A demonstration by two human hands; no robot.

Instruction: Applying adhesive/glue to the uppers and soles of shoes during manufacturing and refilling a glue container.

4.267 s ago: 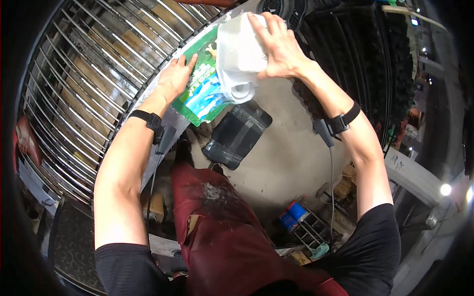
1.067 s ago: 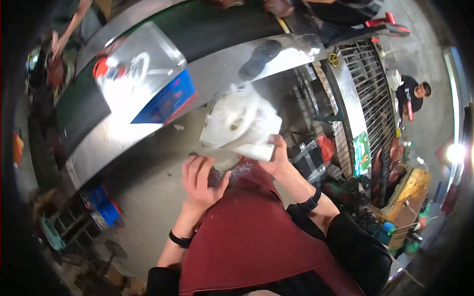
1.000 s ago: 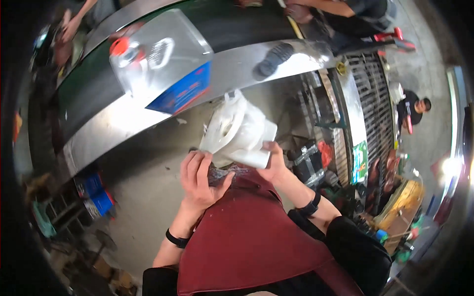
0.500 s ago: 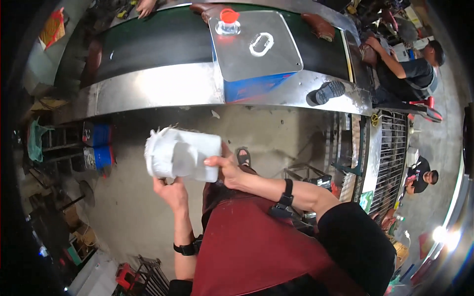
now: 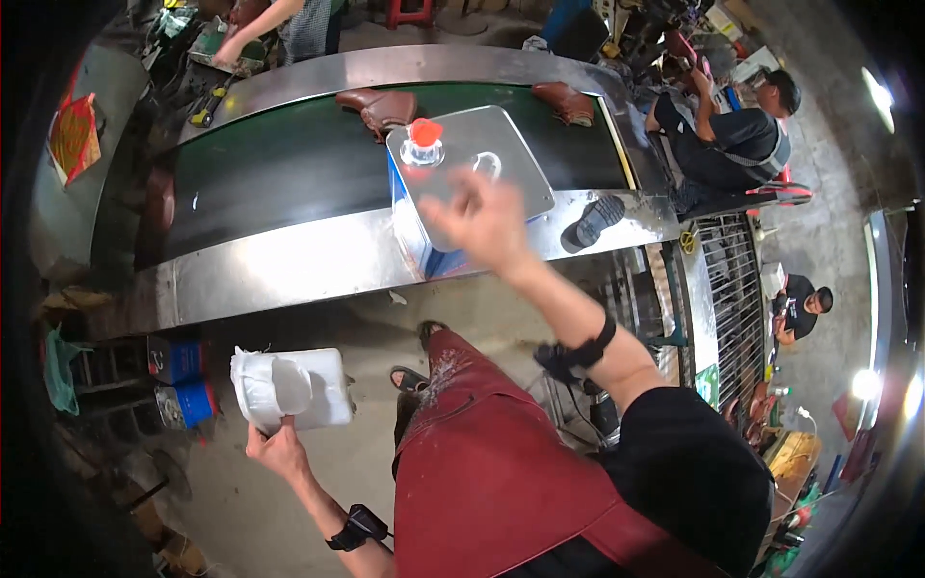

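Note:
My left hand [image 5: 279, 449] grips a white plastic jug [image 5: 323, 385] at its lower edge. The jug is tilted, its ragged wide mouth toward the left. My right hand [image 5: 487, 226] is raised over the near part of a rectangular metal can [image 5: 520, 144], its fingers apart, partly curled and slightly blurred. Nothing shows in it, and I cannot tell whether it touches the can. The can has a silver top, blue sides, a red cap [image 5: 425, 133] on a clear spout and a pale oval handle [image 5: 487, 164], partly behind my hand.
The can stands at the metal edge of a dark green conveyor belt [image 5: 279, 173]. Brown shoes [image 5: 378, 109] lie on the belt; a black shoe sole [image 5: 593, 223] rests right of the can. Blue tins [image 5: 198, 403] stand at left. Co-workers sit at right [image 5: 742, 144]; another's arm [image 5: 260, 29] reaches in at far left.
My right hand has let go of the white jug and moved up and forward over the can. My left hand has carried the jug down and left. The view has shifted.

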